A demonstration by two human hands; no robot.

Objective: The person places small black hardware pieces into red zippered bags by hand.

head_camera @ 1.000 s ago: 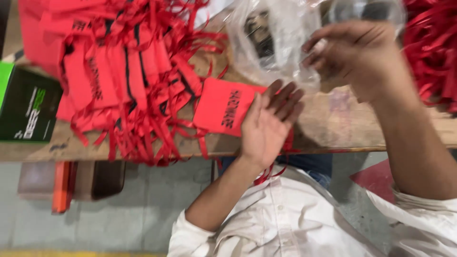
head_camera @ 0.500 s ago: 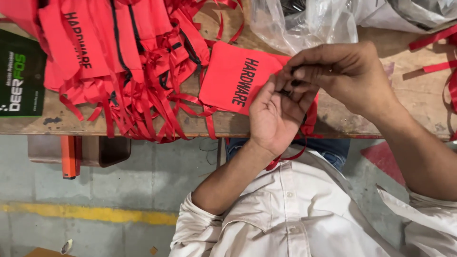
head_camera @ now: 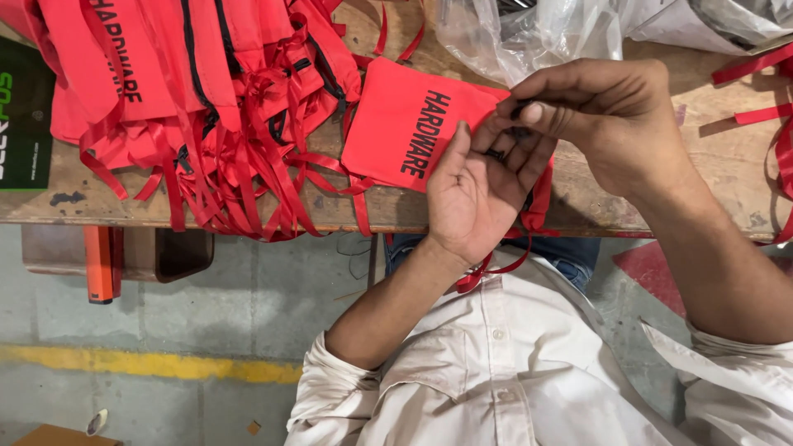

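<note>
A left hand [head_camera: 475, 194] is held palm up over the near edge of the wooden worktop [head_camera: 727, 177], its fingers [head_camera: 453, 153] spread fairly wide and curled slightly upward. A few small dark pieces [head_camera: 498, 154] are seen lying in this open palm; what kind they are cannot be told. The right hand [head_camera: 607, 124] is placed just above and partly over the left fingertips, its fingers [head_camera: 541, 111] pinched narrowly together at a small dark item that is mostly hidden, so it cannot be told whether this is truly gripped.

Beneath both hands a flat red cloth pouch [head_camera: 405, 124] with black lettering is laid on the worktop, close to its near edge, with red ribbon ties [head_camera: 504, 264] hanging down over that edge. Towards the left end of the worktop a large heap of similar red pouches and ribbons [head_camera: 206, 91] is piled, some ribbons draped over the near edge. A dark box with green print [head_camera: 25, 124] is set at the far left. A crumpled clear plastic bag [head_camera: 529, 33] is found along the far edge, behind the right hand. More red ribbons [head_camera: 772, 107] are seen at the right end. Below the worktop, an orange-handled tool [head_camera: 99, 264] is seen on a lower shelf.
</note>
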